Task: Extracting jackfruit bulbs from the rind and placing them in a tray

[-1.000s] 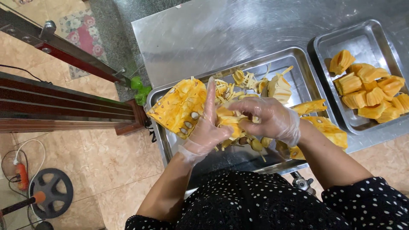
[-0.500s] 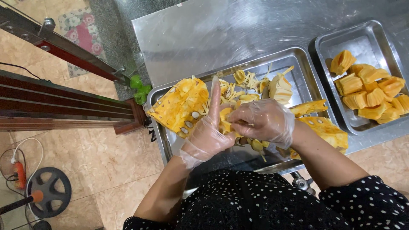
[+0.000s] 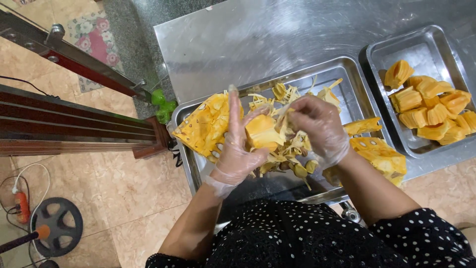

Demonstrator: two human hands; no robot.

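A jackfruit pod (image 3: 262,133), yellow-orange and fleshy, is held above the big steel tray (image 3: 347,74) near the front edge of the bench (image 3: 238,39). It is cradled by the left hand (image 3: 237,144), gloved in clear plastic, with the palm and thumb closed round it while the index finger is stretched straight up. At the pod's right side, pale fibres (image 3: 286,115) are pinched by the gloved right hand (image 3: 317,126), whose fingers are closed on them. Inside this tray, a large jackfruit chunk (image 3: 206,126) is seen at the left, loose strands and scraps (image 3: 285,92) in the middle, and another chunk (image 3: 379,156) at the right, partly hidden by the right forearm. Further right, a smaller steel tray (image 3: 386,52) is filled with cleaned yellow pods (image 3: 429,109); its right end is cut off by the frame.
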